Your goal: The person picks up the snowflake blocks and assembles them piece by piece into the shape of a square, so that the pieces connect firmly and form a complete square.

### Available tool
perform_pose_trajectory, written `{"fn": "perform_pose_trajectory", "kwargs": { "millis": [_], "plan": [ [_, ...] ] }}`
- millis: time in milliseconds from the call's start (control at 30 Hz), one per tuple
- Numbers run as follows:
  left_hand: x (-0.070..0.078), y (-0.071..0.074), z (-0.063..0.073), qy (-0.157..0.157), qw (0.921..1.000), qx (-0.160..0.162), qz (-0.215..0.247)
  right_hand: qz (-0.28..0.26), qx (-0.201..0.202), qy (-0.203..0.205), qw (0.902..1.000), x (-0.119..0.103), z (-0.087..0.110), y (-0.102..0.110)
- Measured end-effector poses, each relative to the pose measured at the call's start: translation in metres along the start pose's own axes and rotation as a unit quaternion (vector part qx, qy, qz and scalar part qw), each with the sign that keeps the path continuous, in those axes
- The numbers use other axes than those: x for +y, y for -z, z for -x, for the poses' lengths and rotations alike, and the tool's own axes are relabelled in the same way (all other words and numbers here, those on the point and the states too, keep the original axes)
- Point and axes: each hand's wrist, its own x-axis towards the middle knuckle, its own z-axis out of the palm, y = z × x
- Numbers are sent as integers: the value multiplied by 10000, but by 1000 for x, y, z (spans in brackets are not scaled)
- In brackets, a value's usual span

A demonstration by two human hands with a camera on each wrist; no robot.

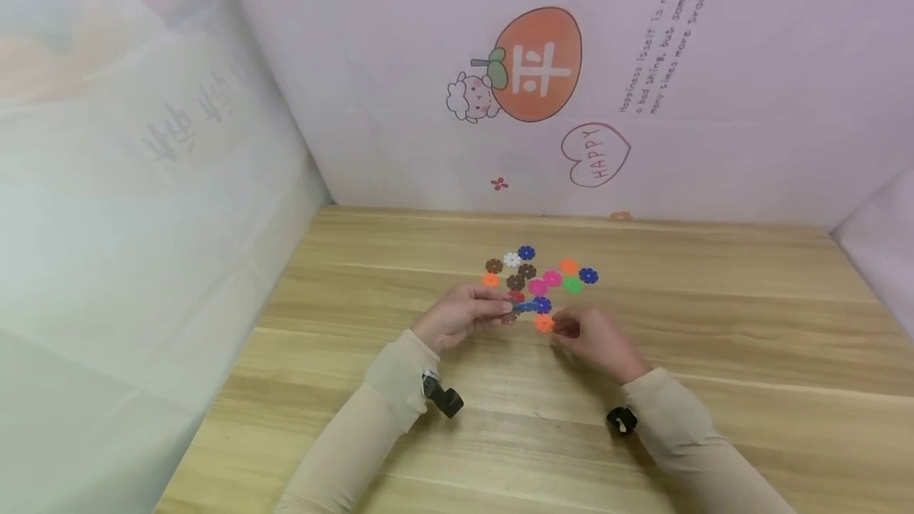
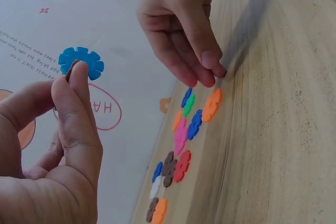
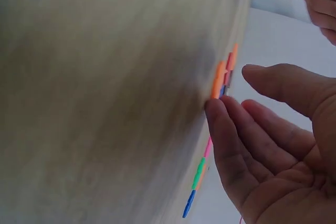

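My left hand (image 1: 467,314) pinches a brown flower-shaped plastic disc (image 2: 70,72) between thumb and fingers. A light blue disc (image 2: 83,61) is joined to that brown one and stands out beyond the fingertips, raised above the table. Close to the tabletop, my right hand (image 1: 596,338) has its fingertips right at the edge of an orange disc (image 1: 544,323). In the right wrist view its thumb (image 3: 278,81) stands apart from the fingers, with nothing between them. A dark blue disc (image 1: 542,304) lies just beyond the orange one.
More flower discs lie on the wooden table (image 1: 400,260) past the hands: pink (image 1: 552,278), green (image 1: 572,284), white (image 1: 511,259), red (image 2: 182,166) and several brown, orange and blue ones. A printed cloth (image 1: 400,101) hangs behind the table, another (image 1: 143,260) on the left.
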Motion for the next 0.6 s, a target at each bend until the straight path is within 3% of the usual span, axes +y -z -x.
{"fn": "perform_pose_trajectory", "kwargs": {
  "millis": [300, 600],
  "plan": [
    [-5, 2, -1, 75, 9998, 52, 188, 389, 174, -246, 9988, -3, -16, -8],
    [-2, 5, 2, -4, 9998, 3, 183, 715, 138, -186, 9972, -6, -29, -8]
  ]
}}
